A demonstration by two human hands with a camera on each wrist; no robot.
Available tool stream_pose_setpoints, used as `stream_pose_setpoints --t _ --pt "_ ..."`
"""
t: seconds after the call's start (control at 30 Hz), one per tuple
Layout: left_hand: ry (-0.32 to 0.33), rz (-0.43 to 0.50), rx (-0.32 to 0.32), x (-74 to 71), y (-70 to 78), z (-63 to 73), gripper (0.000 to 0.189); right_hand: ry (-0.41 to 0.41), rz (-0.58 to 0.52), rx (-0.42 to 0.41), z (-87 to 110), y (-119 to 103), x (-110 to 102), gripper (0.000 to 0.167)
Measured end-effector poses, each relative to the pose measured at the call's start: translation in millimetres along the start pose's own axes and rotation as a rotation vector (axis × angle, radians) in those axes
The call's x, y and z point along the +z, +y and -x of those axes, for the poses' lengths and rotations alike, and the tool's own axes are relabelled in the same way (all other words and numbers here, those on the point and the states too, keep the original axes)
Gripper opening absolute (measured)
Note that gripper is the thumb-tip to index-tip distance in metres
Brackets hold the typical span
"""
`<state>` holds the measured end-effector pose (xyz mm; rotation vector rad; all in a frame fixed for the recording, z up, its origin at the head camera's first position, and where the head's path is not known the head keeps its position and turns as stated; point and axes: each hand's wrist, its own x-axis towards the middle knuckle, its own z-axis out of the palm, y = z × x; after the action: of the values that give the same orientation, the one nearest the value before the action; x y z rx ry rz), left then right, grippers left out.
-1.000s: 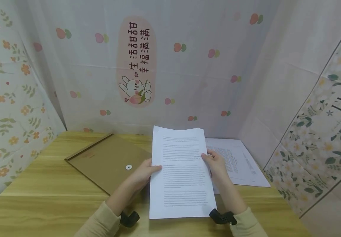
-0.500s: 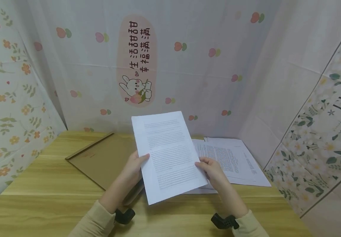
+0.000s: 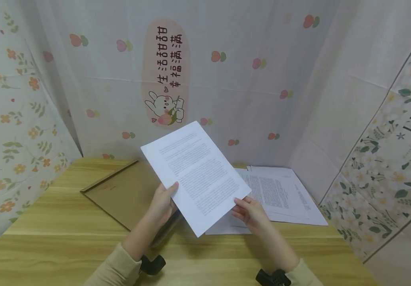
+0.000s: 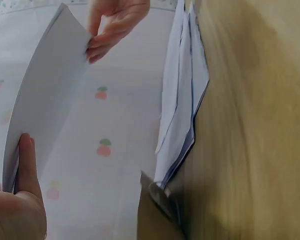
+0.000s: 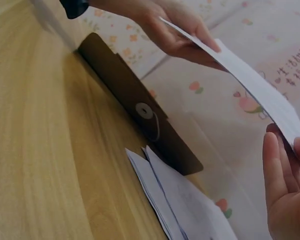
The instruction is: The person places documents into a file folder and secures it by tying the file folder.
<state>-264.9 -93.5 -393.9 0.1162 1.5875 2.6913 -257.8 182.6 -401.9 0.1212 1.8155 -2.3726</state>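
The printed paper [image 3: 198,174] was held up in the air over the back middle of the tabletop [image 3: 48,246], tilted, its long axis running from upper left to lower right in the head view. The left hand [image 3: 162,204] gripped one long side below its middle, thumb on the printed face and fingers behind, with no gap beyond the paper's own thickness. The right hand [image 3: 249,212] pinched the lower short edge near its right corner, just as tightly. So most of the paper rose up and away from both grips, and only a small lower corner pointed back toward the person. How many sheets there were could not be told.

The pile of papers [image 3: 294,198] lay by the tabletop's right edge, nearer the right hand; the brown envelope [image 3: 119,194] lay slantwise toward the back left corner, nearer the left.
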Motion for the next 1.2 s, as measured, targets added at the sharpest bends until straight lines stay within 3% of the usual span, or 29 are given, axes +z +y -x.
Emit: stream_pose_setpoints --t 0.17,0.43,0.67,0.87,1.13,1.2 --pt "-0.037 0.002 0.016 0.5 0.0 1.3 0.038 0.023 0.107 -0.063 5.7 5.1 3.4 0.029" --pt "0.046 -0.097 0.075 -18.8 16.4 -3.1 0.039 0.003 0.209 -0.116 6.8 8.1 -10.2 0.025" --pt "0.094 -0.052 0.092 -43.3 36.1 -2.8 0.043 -0.057 0.317 -0.143 5.9 3.5 -32.0 0.029" --pt "0.033 -0.160 0.109 -61.4 45.1 1.4 0.045 -0.072 0.360 -0.194 6.0 -9.2 -52.7 0.022" --pt "-0.083 -0.321 0.054 -68.6 42.8 2.8 0.044 -0.095 0.386 -0.189 8.5 -15.8 -65.9 0.032" --pt "-0.127 -0.400 0.056 -71.9 41.5 3.5 0.044 -0.099 0.398 -0.186 9.1 -16.2 -68.8 0.031"
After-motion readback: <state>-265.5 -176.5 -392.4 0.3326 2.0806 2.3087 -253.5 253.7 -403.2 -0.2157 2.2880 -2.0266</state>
